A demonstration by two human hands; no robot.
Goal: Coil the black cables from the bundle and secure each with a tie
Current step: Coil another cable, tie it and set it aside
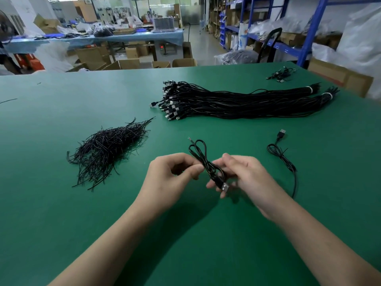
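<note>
Hanging between both hands just above the counter (61, 203), a coiled black cable (203, 159) sits near the middle of the scene. Its loops point to the far side and its silver USB plug (225, 187) points to the near side. The left hand (171, 178) has its fingers (193, 169) curled, with thumb and forefinger pinching the coil at its narrow waist. The right hand (245, 176) is slightly blurred; its fingers (226, 158) curl around the lower part of the coil by the plug, meeting the left hand's at the waist. Whether a tie is already around the waist cannot be told.

To the right of the hands, a second black cable (282, 155) lies on the counter with a small loop in it. Its plug is at the far end and its tail trails towards the near side. To the left, a loose pile of thin black ties (107, 151) is spread out on the green surface.

Farther away, right of centre, lies the big bundle of black cables (237, 102). Its plugs are fanned out at the left end, and white bands (309, 89) gather it at the right end. A few more cables (281, 74) lie in a small heap near the counter's far right corner.

Beyond the counter are cardboard boxes (127, 64), another long table (103, 39) and blue shelving (309, 32).
</note>
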